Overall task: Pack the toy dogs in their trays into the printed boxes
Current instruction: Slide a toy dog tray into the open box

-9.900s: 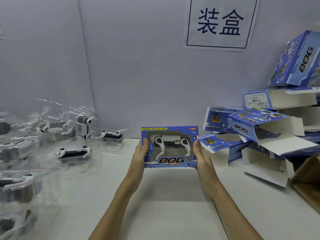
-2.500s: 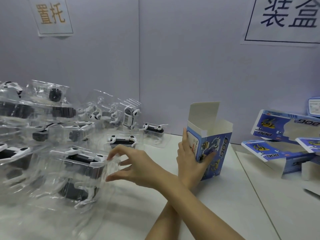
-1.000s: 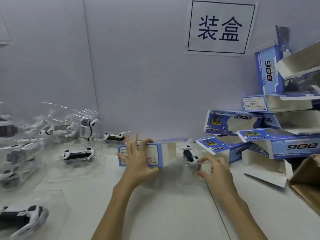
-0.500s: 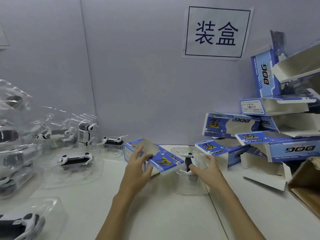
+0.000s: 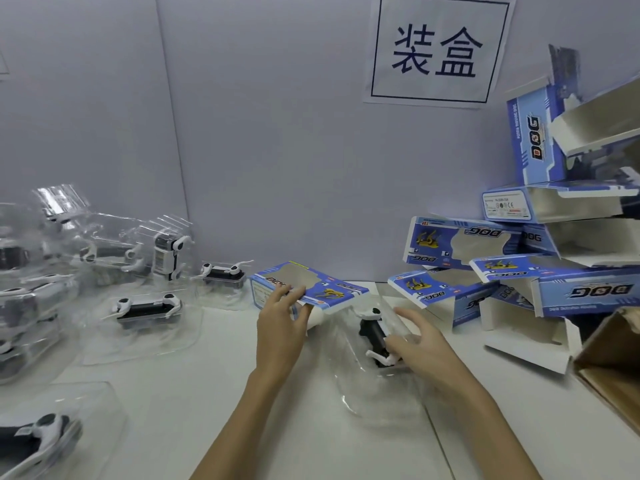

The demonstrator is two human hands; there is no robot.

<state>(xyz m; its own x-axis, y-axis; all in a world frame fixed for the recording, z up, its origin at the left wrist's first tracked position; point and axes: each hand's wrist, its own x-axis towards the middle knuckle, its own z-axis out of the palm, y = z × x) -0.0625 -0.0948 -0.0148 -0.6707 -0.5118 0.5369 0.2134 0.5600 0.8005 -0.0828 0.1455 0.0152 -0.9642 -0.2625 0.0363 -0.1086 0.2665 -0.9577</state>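
Observation:
A blue printed box (image 5: 313, 287) lies tilted at the table's middle, its open end toward the right. My left hand (image 5: 281, 327) grips its near edge, thumb under and fingers on top. Just right of the box lies a clear plastic tray (image 5: 372, 372) with a black-and-white toy dog (image 5: 373, 332) in it. My right hand (image 5: 420, 344) holds the tray's right side, fingers curled at the dog's rear legs.
Several more toy dogs in clear trays (image 5: 149, 308) crowd the left of the white table (image 5: 194, 393). Empty blue boxes (image 5: 512, 271) are piled at the right against the grey wall. A brown carton (image 5: 613, 362) pokes in at the right edge.
The box has tipped flatter in my left hand, its printed face upward. My right hand has shifted along the tray's right side, and the tray with the dog sits closer to me.

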